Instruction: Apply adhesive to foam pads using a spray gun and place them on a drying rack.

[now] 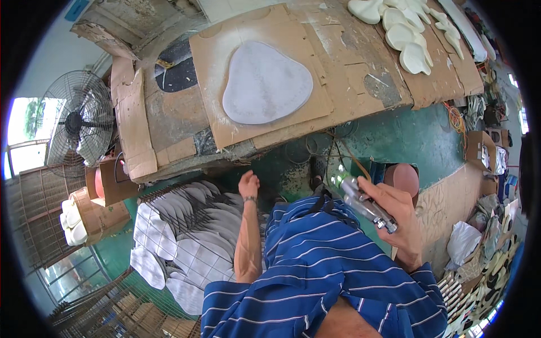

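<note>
My right hand (398, 217) grips a metal spray gun (360, 200), held low in front of my striped shirt, its nozzle toward the table. My left hand (248, 184) hangs down with its fingers curled, just under the table edge and above a wire rack (186, 219) stacked with grey flat shaped pieces. It holds nothing that I can see. On the cardboard-covered table lies one large grey rounded piece (265, 83) on a cardboard sheet (225, 62) dusted with pale overspray.
Several white shaped pieces (408, 34) lie at the table's far right. A standing fan (76, 121) is at the left beside cardboard boxes (107, 186). A hose (352, 158) trails over the green floor (406, 141). Clutter and more pieces line the right edge.
</note>
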Action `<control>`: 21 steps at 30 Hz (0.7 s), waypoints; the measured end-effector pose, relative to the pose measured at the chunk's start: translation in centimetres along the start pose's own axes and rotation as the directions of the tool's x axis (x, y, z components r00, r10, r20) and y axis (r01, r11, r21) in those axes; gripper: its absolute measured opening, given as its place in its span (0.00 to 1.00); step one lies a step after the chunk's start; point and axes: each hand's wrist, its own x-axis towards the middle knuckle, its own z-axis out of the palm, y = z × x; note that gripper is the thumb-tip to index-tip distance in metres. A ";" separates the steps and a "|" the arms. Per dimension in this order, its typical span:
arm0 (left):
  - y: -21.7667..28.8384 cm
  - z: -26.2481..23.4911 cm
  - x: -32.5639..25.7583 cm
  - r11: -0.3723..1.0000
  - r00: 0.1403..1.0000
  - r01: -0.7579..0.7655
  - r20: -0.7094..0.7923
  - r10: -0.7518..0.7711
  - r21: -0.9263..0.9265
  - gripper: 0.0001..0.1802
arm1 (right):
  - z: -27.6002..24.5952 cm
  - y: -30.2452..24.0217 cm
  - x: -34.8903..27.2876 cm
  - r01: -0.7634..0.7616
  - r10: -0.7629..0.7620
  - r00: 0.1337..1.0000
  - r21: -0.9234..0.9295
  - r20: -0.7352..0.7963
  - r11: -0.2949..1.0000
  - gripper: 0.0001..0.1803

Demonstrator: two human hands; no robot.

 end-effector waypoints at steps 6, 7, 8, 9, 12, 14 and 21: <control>10.6 7.8 8.2 0.854 0.845 -0.403 -0.225 0.485 0.329 0.16 | -0.8 0.9 -0.5 0.018 -0.018 1.000 0.006 0.005 1.000 0.46; 12.1 8.8 9.1 0.855 0.846 -0.403 -0.223 0.484 0.326 0.16 | -1.0 1.1 -0.8 -0.018 0.017 0.997 -0.014 -0.077 1.000 0.45; 13.5 9.6 9.9 0.827 0.816 -0.401 -0.257 0.518 0.394 0.18 | -1.2 1.2 -0.9 -0.057 0.054 0.987 -0.012 -0.154 0.998 0.44; 14.5 10.4 10.2 0.817 0.806 -0.353 -0.296 0.513 0.456 0.20 | -1.6 1.7 -0.8 -0.043 0.035 0.988 -0.049 -0.151 0.998 0.41; 16.6 11.8 10.1 0.746 0.826 -0.171 -0.319 0.465 0.644 0.23 | -2.6 2.6 -0.8 -0.004 -0.004 0.986 -0.052 -0.167 0.999 0.40; 17.5 11.9 9.8 0.720 0.834 -0.162 -0.296 0.466 0.675 0.23 | -3.3 2.9 -1.0 -0.027 0.010 0.977 -0.079 -0.214 0.996 0.40; 17.5 11.4 11.2 0.621 0.785 -0.254 -0.217 0.580 0.741 0.17 | -4.1 4.1 -1.5 -0.104 0.092 0.969 -0.041 -0.227 0.994 0.39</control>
